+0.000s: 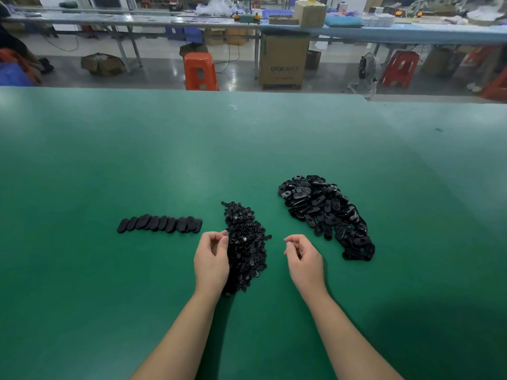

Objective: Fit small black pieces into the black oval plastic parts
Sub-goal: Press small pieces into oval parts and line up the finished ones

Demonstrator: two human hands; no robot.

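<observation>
Green tabletop (247, 138), wide, carrying three groups of black plastic toward its near edge. Heap of small black pieces (245, 242), long and narrow, near the middle of the near half, running from the person's left wrist away toward the far edge. Larger heap of oval parts (326, 212), glossy, loose and overlapping, just to the right of the small pieces and apart from them, curving toward the right edge. Row of oval parts (160, 223), matt side up, each overlapping the next, set in a line to the left of the small pieces and well clear of them. Left hand (211, 259), bare, at the left flank of the small-piece heap and touching it, fingers curled loosely inward with thumb near fingertips; whether anything is pinched there I cannot tell. Right hand (303, 256), bare, over bare tabletop between the two heaps, touching neither, fingers likewise curled toward the thumb; nothing dark shows in it, though the inside of the curl is hidden. Beyond the far edge: orange stool (200, 71), cardboard box (284, 61), long benches.
</observation>
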